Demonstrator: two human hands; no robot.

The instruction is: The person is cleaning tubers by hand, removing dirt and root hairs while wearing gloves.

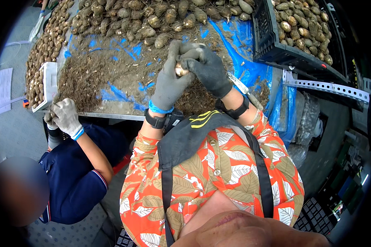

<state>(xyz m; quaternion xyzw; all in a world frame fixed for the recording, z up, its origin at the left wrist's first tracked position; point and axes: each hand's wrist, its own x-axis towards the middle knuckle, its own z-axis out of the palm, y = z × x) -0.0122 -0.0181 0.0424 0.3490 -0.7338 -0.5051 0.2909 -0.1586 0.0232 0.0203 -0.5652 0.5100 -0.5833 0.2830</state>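
Observation:
Over the near edge of the work table, my gloved left hand (170,82) is closed around a small taro root (180,70), whose pale, trimmed end shows between the fingers. My right hand (209,70), in a darker grey glove, presses its fingers against the same root from the other side. Most of the root is hidden by the gloves. Just right of my right wrist lies a long, narrow tool (240,85) with a whitish part and a brownish end. Beyond both hands, a heap of brown, hairy taro roots (152,20) covers the far side of the table.
Dirt and root fibres (84,82) litter the tabletop over torn blue sheeting (251,72). A black crate (272,53) full of taro stands at the far right, near a perforated metal bar (325,87). On the left, a co-worker's gloved hands (66,115) are beside a white container (50,84).

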